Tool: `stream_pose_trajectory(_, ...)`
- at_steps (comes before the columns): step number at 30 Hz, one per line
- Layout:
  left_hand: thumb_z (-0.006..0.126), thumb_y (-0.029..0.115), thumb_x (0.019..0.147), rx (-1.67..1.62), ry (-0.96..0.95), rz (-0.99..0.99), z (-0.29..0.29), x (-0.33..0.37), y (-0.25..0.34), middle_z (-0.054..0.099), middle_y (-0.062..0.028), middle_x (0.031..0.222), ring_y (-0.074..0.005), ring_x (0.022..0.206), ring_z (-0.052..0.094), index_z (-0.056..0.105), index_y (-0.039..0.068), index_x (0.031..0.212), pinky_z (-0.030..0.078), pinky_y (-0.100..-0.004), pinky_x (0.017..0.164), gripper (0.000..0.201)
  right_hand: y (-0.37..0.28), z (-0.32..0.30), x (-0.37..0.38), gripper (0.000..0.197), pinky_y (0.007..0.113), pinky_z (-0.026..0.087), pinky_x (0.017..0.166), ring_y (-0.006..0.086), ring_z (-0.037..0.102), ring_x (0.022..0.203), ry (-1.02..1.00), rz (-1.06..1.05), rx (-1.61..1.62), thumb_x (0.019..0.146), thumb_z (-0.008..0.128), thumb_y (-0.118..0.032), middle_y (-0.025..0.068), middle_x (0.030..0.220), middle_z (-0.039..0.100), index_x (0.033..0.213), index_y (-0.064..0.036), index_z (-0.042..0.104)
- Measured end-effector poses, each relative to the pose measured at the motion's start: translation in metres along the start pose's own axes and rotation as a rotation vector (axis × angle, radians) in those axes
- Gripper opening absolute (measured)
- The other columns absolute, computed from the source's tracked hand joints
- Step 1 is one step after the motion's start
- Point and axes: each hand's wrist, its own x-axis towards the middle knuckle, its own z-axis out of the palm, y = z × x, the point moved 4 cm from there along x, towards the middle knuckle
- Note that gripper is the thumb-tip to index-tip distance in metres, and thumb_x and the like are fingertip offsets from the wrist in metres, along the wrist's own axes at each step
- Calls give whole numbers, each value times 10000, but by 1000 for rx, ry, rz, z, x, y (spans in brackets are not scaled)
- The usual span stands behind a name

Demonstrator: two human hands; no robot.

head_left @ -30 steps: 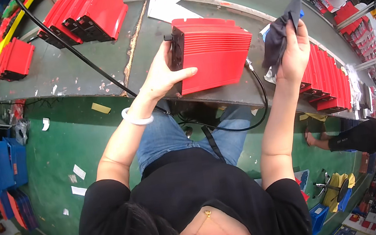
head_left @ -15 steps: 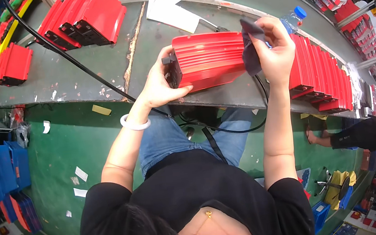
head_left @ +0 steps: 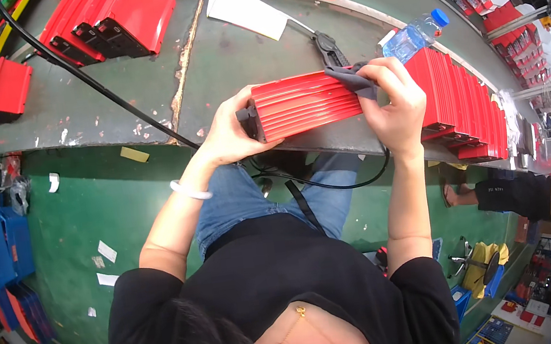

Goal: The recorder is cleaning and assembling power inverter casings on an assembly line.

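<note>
Above the near edge of the workbench (head_left: 259,49) I hold a red ribbed metal housing (head_left: 305,107) with a black end plate. My left hand (head_left: 231,127) grips its left end, thumb along the lower edge and fingers behind. My right hand (head_left: 394,97) is closed on a dark grey cloth (head_left: 352,80), pinched between thumb and fingers. The cloth lies against the housing's upper right corner. Part of the housing's right end is hidden behind the cloth and fingers.
Rows of red housings stand at the right (head_left: 458,103) and back left (head_left: 123,21). A water bottle (head_left: 411,37), a black-handled tool (head_left: 329,48) and white papers (head_left: 247,10) lie behind. A black cable (head_left: 105,90) crosses the bench. Another person (head_left: 522,195) is at far right.
The housing has come lower and tipped so more of its ribbed face shows. My right hand has moved down and left, bringing the cloth over the upper right corner.
</note>
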Motion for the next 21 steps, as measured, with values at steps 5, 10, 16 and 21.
stream_pose_trajectory(5, 878, 155, 613, 17, -11, 4, 1, 1, -1, 611, -96, 1167, -176, 1102, 583, 542, -6, 1221, 450, -326, 976, 713, -5, 10, -7, 251, 338, 512, 668, 289, 635, 781, 2, 3, -100, 681, 642, 57, 106, 921, 617, 914, -35, 625)
stream_pose_trajectory(10, 864, 143, 622, 5, 0, 7, 2, 2, -6, 603, -94, 1182, -174, 1099, 584, 541, 5, 1229, 453, -327, 975, 701, -32, 28, -1, 273, 382, 509, 660, 309, 623, 780, -41, -66, -174, 647, 644, 41, 103, 900, 613, 902, -52, 613)
stream_pose_trajectory(16, 844, 167, 607, 205, 22, -59, -3, -8, -23, 616, -129, 1182, -241, 1089, 607, 533, 15, 1260, 471, -342, 949, 739, -93, 62, 10, 313, 405, 509, 686, 308, 620, 796, -44, -260, 121, 634, 629, 5, 118, 919, 604, 940, -36, 580)
stream_pose_trajectory(21, 864, 160, 605, 163, 22, -31, 0, -2, -7, 633, -121, 1147, -216, 1074, 614, 548, 11, 1236, 468, -339, 962, 721, -61, 55, 1, 328, 386, 483, 736, 292, 613, 836, -159, -312, 93, 631, 612, 5, 110, 945, 607, 953, -47, 574)
